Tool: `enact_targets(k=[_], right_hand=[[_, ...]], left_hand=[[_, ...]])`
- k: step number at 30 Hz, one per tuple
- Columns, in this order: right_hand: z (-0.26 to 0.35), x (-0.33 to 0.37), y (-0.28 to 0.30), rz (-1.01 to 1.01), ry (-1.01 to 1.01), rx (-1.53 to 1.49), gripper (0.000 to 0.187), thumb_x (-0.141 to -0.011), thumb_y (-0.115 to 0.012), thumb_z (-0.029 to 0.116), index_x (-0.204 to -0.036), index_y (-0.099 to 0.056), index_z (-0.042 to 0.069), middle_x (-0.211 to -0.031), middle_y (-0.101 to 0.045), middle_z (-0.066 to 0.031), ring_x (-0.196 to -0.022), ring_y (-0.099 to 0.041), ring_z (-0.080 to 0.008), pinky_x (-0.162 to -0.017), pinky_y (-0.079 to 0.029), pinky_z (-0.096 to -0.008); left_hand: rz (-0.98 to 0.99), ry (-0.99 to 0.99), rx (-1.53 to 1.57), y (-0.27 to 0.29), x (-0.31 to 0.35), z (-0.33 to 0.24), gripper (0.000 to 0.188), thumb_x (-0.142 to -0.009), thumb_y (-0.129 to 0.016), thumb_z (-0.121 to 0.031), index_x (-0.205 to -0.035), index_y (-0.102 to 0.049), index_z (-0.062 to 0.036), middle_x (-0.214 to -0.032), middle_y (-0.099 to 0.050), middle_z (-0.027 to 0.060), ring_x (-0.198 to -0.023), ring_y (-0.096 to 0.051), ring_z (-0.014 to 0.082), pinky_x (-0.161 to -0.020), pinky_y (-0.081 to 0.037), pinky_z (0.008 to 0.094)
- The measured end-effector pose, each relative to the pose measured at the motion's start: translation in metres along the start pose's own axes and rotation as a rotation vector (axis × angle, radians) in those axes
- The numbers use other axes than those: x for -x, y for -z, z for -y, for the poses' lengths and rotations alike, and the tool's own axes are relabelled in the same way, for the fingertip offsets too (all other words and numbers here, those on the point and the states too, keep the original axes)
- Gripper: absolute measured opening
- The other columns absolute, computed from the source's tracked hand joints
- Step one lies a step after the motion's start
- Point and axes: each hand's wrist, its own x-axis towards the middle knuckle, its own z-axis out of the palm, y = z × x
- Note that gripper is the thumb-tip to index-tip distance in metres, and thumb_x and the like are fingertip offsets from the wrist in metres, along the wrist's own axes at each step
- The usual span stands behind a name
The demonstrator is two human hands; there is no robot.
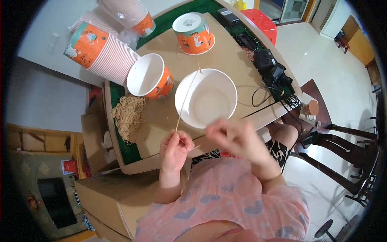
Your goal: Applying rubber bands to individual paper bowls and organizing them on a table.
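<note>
My left hand (174, 151) is closed in a pinch on a tan cord (186, 99) at the near edge of the table. From its fingers the cord runs up across the open mouth of a white-lined paper tub (215, 101) to the far rim, where a small knot or end shows. A short cord end sticks out to the right of the same hand. Smeared by motion, my right hand (234, 137) is beside the tub's near rim; whether it holds anything does not show. A tangled heap of tan cords (129, 119) lies at the table's left.
An orange-printed tub (147, 76) lies tipped beside a long nested stack of tubs (113, 56). Another tub (194, 34) stands upside down at the back. Black devices and cables (270, 68) line the right edge. A dark wooden chair (342, 149) stands right of the table.
</note>
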Motion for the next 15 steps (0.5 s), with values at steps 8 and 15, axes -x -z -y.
enact_targets(k=[8,15], right_hand=[[-0.074,0.028,-0.058,-0.232,-0.259,0.018,0.015,-0.086,-0.064,0.01,-0.099,-0.064,0.002,-0.068,-0.063,-0.0155,-0.059,-0.065,-0.026,-0.057,-0.051,-0.034],[-0.086,0.032,-0.044,-0.194,-0.334,-0.394,0.026,-0.087,-0.06,0.009,-0.112,-0.056,0.001,-0.067,-0.064,-0.0088,-0.059,-0.062,-0.014,-0.057,-0.05,-0.0286]], left_hand=[[0.104,-0.132,-0.057,-0.018,-0.015,0.027,0.023,-0.098,-0.05,-0.013,-0.111,-0.063,0.0012,-0.103,-0.064,0.0154,-0.098,-0.059,0.0244,-0.089,-0.047,0.0382],[0.002,-0.114,-0.025,-0.01,-0.02,0.048,0.022,-0.097,-0.052,-0.01,-0.113,-0.063,-0.0003,-0.112,-0.065,0.0145,-0.108,-0.06,0.0244,-0.099,-0.045,0.0411]])
